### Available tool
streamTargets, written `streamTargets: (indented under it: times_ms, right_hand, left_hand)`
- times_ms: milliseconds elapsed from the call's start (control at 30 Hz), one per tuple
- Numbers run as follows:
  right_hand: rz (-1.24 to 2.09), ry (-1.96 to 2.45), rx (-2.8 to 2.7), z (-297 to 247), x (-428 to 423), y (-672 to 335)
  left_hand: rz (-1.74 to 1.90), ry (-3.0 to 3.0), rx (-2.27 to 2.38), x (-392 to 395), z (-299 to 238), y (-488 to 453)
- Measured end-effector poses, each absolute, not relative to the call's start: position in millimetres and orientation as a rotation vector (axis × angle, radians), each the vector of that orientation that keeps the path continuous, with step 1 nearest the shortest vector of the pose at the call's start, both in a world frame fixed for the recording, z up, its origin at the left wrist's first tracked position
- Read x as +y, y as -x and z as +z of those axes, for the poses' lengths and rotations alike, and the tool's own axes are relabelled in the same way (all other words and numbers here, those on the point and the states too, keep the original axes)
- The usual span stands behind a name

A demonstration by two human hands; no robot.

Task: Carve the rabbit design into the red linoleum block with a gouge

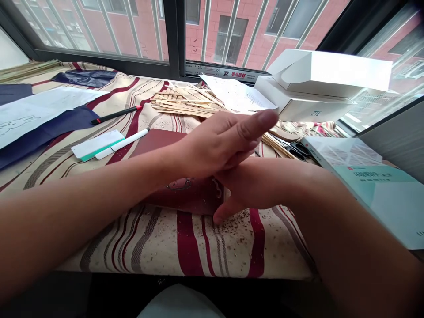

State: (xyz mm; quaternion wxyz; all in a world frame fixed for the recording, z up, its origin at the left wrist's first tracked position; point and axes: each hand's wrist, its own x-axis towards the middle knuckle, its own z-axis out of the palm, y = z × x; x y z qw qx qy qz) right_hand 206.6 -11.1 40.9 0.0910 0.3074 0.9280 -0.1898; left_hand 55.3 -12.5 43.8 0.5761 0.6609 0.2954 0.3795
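My left hand (225,143) lies flat with its fingers stretched out, resting on top of my right hand (251,185). Both hands hover over a dark red board (185,194) on the striped cloth. My right hand is mostly hidden under the left; its thumb points down and touches the cloth near scattered wood shavings (238,223). Neither hand holds anything I can see. Behind the hands lies a heap of thin wooden strips (185,104).
White boxes (318,84) are stacked at the back right by the window. Scissors (293,150) and a green-covered book (374,185) lie to the right. A black-and-red pen (115,115), a white marker (122,143), white and dark blue sheets (43,119) lie left.
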Motion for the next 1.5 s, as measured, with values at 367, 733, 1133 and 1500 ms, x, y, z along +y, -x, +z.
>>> streamTargets:
  times_ms: [367,733,1133,1500]
  right_hand:
    - [-0.601,-0.861,2.734,45.3,-11.0,-206.7]
    - [-0.854,-0.915,3.296,48.9,14.3,-206.0]
    - [-1.466,-0.946,3.167,49.8,11.7,-204.7]
    - [-1.937,-0.907,3.089,44.4,22.2,-206.3]
  left_hand:
    - [1.168,-1.459,0.622,-23.5,41.2,-49.3]
    - [1.438,-1.876,0.670,-20.2,33.4,-37.2]
    - [0.215,-2.596,1.266,-53.7,36.4,75.4]
    - [0.219,-2.646,1.565,-91.9,-14.5,81.2]
